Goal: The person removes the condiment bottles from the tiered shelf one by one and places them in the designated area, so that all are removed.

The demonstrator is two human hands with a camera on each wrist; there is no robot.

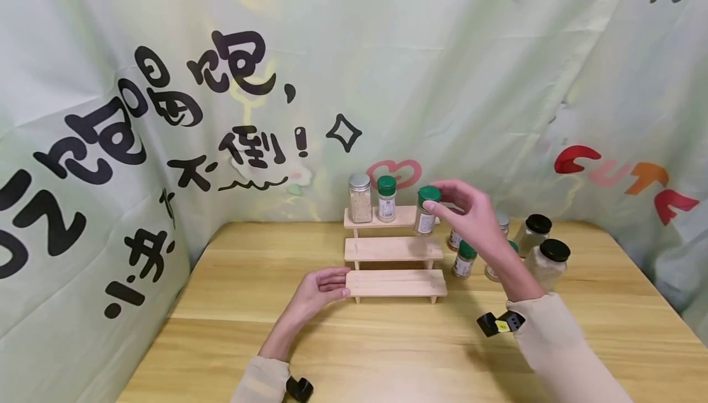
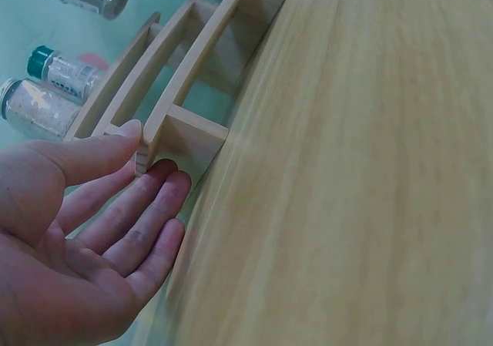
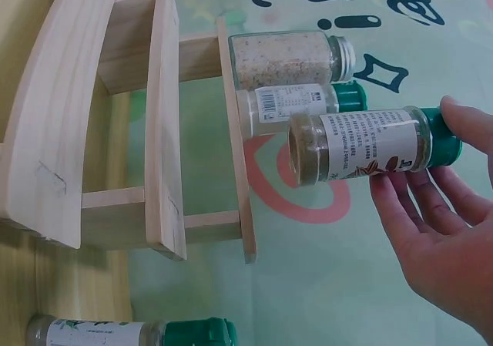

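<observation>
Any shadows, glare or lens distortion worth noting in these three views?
Head view: soft shadows and a pale sheen on the table; left wrist view: tilted and dim, the rack looking bowed; right wrist view: also tilted, the nearest board appearing curved, the held jar fairly crisp.

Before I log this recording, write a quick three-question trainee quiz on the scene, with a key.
1. Multiple choice: which step of the wooden rack has things standing on it? A bottom; B middle; C top.
2. True or false: the right grip holds a black-lidded jar.
3. Fill in: in the head view, the leftmost jar on the rack has a ___ lid.

Key: 1. C. 2. False; the held jar has a green lid. 3. Silver.
</observation>
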